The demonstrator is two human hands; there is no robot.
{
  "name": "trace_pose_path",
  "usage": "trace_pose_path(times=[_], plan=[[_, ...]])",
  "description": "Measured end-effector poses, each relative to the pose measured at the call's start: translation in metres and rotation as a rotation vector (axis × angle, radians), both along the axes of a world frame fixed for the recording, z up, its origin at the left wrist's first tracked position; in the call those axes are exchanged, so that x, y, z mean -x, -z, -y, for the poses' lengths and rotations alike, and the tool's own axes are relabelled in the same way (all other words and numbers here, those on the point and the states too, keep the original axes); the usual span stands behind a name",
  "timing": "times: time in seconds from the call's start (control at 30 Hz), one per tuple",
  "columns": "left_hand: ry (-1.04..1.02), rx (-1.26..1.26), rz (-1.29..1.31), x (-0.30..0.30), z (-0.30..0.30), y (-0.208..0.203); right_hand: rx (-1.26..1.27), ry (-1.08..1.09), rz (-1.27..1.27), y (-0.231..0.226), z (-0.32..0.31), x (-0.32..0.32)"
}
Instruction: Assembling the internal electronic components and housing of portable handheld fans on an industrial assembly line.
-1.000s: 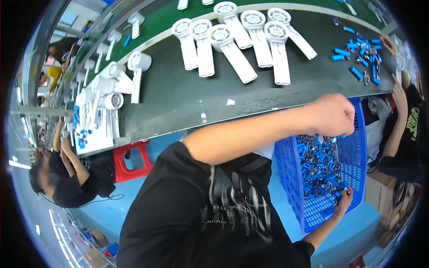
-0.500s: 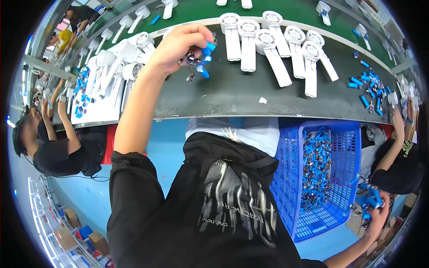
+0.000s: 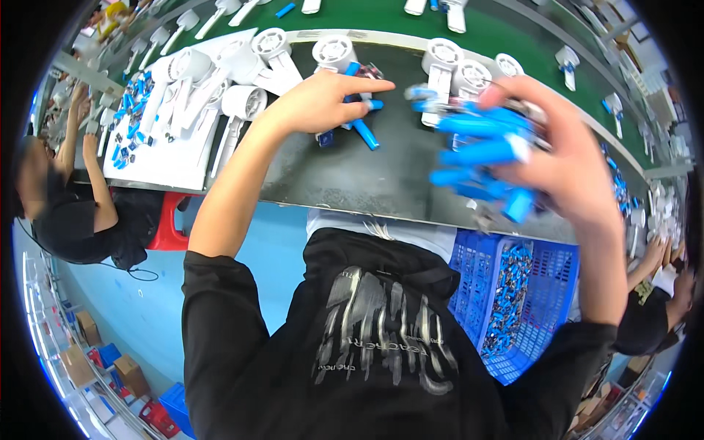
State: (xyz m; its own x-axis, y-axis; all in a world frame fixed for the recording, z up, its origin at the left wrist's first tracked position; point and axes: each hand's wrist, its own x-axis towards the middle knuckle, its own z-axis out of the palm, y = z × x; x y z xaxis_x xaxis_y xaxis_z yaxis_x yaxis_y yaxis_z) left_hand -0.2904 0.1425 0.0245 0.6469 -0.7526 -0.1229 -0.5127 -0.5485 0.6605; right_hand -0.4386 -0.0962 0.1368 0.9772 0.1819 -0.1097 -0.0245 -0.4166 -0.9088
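Logging fast from my remote end: right hand (image 3: pixel 576 158) is clenched round a bunch of wired blue cylinders (image 3: pixel 484 150) (blurred, can't count), above the black bench (image 3: pixel 323 176). Left hand (image 3: pixel 315 104) is over a smaller blue cluster (image 3: pixel 364 135), index and thumb parted; other fingers hidden, so I can't tell if it grips any. White housings (image 3: pixel 444 53) lie between the hands, one just beyond the left fingers. My call: partway. The smaller cluster looks to be on the bench, the right-hand load isn't set down yet, and the blue crate (image 3: pixel 551 275) below holds plenty more.
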Motion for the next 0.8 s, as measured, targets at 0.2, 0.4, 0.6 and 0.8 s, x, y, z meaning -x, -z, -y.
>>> trace_pose_path(times=[0.2,0.4,0.6,0.8], plan=[[-0.097,0.036,0.07,-0.012,-0.025,-0.027,-0.245,-0.176,-0.021,0.113,-0.052,-0.102],[-0.177,0.363,0.631,0.02,-0.034,0.009,0.244,-0.016,0.459,0.14,-0.076,-0.101],[-0.087,0.298,0.543,0.059,-0.033,0.058,0.285,-0.203,0.227,0.128,-0.084,-0.076],[-0.095,0.176,0.544,0.045,-0.058,0.044,0.296,-0.146,0.12,0.085,-0.01,-0.088]])
